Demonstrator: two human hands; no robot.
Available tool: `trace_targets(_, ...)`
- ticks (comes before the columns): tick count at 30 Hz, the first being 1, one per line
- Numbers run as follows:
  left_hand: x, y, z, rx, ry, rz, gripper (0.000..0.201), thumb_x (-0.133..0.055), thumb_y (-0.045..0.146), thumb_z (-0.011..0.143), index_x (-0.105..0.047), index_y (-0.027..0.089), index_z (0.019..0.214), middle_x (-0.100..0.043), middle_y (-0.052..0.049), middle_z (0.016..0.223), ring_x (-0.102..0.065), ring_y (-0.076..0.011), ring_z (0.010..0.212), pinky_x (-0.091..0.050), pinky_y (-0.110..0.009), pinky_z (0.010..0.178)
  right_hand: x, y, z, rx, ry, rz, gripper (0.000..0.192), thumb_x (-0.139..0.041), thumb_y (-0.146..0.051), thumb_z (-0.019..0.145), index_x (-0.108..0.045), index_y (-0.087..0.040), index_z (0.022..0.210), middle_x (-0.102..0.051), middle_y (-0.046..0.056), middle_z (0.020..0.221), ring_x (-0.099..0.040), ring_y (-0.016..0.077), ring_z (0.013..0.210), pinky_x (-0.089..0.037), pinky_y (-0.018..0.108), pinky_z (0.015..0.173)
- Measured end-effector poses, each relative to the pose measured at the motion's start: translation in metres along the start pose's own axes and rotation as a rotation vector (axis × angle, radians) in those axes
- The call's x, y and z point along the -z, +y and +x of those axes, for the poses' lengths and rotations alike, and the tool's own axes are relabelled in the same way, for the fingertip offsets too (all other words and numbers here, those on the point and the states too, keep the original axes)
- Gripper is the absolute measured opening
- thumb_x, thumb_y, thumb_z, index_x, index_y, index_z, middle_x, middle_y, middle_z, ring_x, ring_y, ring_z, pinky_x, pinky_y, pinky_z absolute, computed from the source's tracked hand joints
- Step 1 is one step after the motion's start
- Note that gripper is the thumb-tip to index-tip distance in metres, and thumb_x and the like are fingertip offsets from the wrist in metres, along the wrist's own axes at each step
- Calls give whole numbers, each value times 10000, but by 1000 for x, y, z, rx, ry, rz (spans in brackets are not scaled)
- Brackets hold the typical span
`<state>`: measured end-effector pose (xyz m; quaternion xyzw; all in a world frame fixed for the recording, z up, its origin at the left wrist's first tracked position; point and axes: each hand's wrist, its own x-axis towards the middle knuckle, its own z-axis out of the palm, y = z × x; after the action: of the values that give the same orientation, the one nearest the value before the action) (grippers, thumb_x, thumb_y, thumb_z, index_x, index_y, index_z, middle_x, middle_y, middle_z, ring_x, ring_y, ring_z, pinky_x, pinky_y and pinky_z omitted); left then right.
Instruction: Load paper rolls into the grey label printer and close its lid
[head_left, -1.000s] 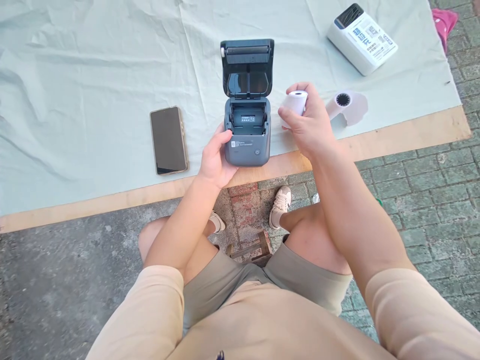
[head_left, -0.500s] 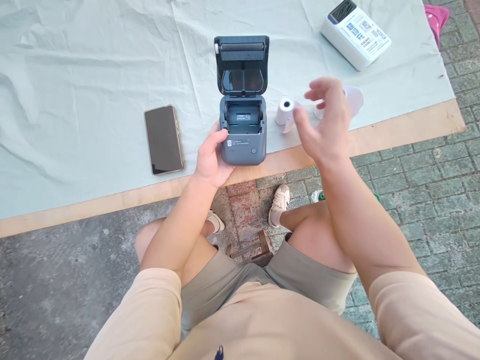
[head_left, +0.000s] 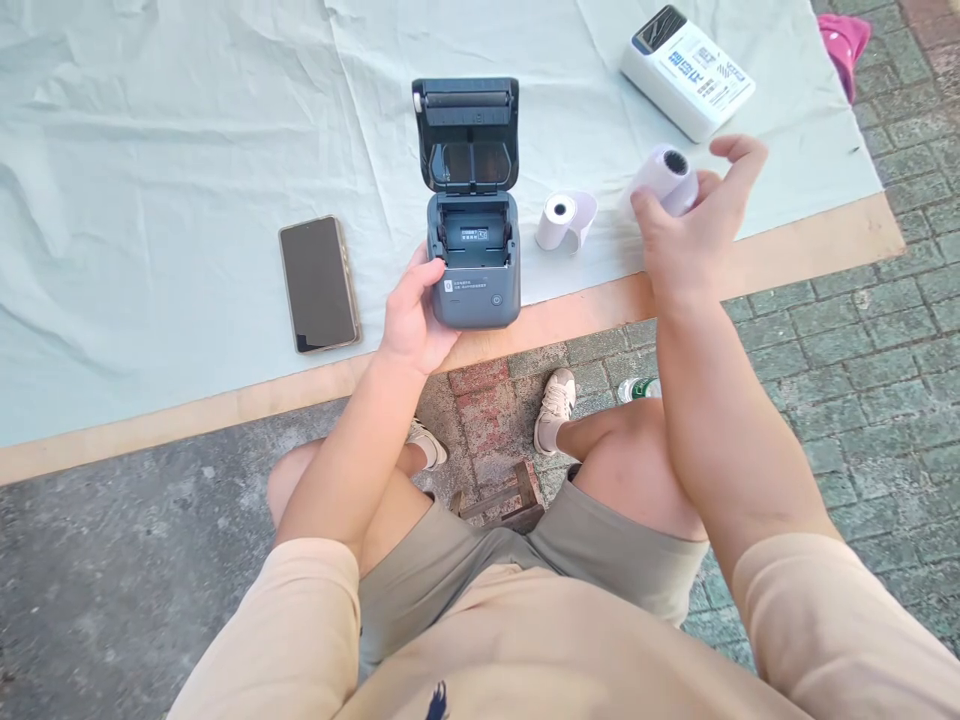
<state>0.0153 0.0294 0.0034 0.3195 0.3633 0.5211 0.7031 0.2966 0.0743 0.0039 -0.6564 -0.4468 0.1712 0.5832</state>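
A small dark grey printer (head_left: 473, 265) stands near the table's front edge with its lid flipped up and its paper bay empty. My left hand (head_left: 412, 318) grips its lower left corner. A small white paper roll (head_left: 564, 221) lies on the cloth just right of the printer, touched by no hand. Further right, my right hand (head_left: 688, 238) holds a larger white roll with a dark core (head_left: 663, 176), lifted slightly off the cloth, with the index finger stretched out beyond it.
A dark phone (head_left: 318, 284) lies face up left of the printer. A white printer box (head_left: 687, 70) sits at the back right, with a pink cloth (head_left: 844, 42) beyond it. The pale green cloth (head_left: 187, 150) covers a wooden board (head_left: 810, 255). My knees and shoes are below.
My right hand set the small roll down beside the printer, moved right and took hold of the larger roll. My left hand stayed on the printer.
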Motion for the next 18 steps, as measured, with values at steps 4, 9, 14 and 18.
trace_targets(4, 1, -1, 1, 0, 1, -9, 418, -830, 559, 775, -683, 287, 1057, -837, -57, 1231, -689, -368, 1456, -666, -460, 1047, -6, -23, -7, -15, -196, 233, 305, -667, -399, 874, -483, -376, 1116, -707, 50, 1121, -692, 299, 1117, -597, 460, 878)
trace_targets(9, 2, -3, 0, -33, -20, -28, 391, -858, 528, 794, -688, 274, 1039, -831, -39, 1152, -738, -329, 1363, -654, -434, 1060, -22, -87, -45, 315, -510, 121, 257, -710, -366, 891, -635, -384, 1136, -736, 32, 1219, -692, 330, 1217, -585, 500, 1014)
trace_targets(14, 1, -6, -6, -58, 0, -36, 449, -889, 484, 803, -689, 278, 1148, -809, -16, 1118, -785, -259, 1212, -641, -337, 938, -42, -123, -64, 503, -746, -572, 365, -577, -147, 925, -702, -352, 1200, -827, 35, 1216, -692, 354, 1218, -499, 554, 1080)
trace_targets(18, -1, -8, -9, -59, 10, -45, 436, -902, 466, 803, -682, 287, 1133, -795, -2, 1079, -798, -243, 1136, -638, -318, 860, -49, -118, -59, 548, -821, -670, 389, -552, -137, 934, -761, -338, 1193, -781, 50, 1371, -700, 368, 1242, -513, 561, 984)
